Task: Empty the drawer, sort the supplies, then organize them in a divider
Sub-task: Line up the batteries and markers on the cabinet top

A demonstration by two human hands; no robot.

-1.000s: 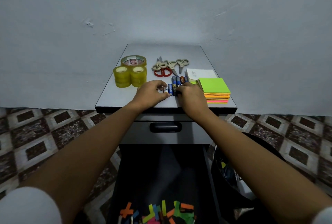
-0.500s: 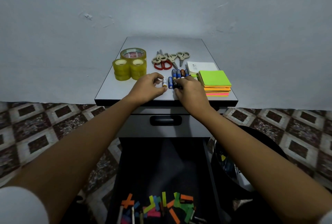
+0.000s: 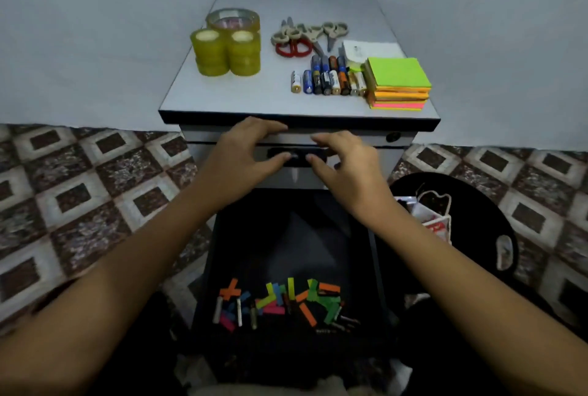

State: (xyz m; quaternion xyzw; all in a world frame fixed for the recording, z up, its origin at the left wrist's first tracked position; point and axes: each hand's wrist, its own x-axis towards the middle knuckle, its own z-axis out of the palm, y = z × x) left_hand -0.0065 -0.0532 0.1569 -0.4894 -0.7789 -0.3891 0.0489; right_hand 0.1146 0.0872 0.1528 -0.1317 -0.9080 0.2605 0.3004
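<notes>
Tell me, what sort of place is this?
Likely a corner of a home or small office: a grey drawer cabinet against a plain wall on patterned floor tiles, its top holding tape rolls, scissors, batteries and sticky notes.

no legible text, labels too blurred

We held our bare left forearm (image 3: 143,268) and right forearm (image 3: 461,294) stretched forward, converging. Our left hand (image 3: 251,157) and right hand (image 3: 345,166) hovered side by side, palms down, fingers loosely bent, thumb tips nearly meeting, gripping nothing.
</notes>
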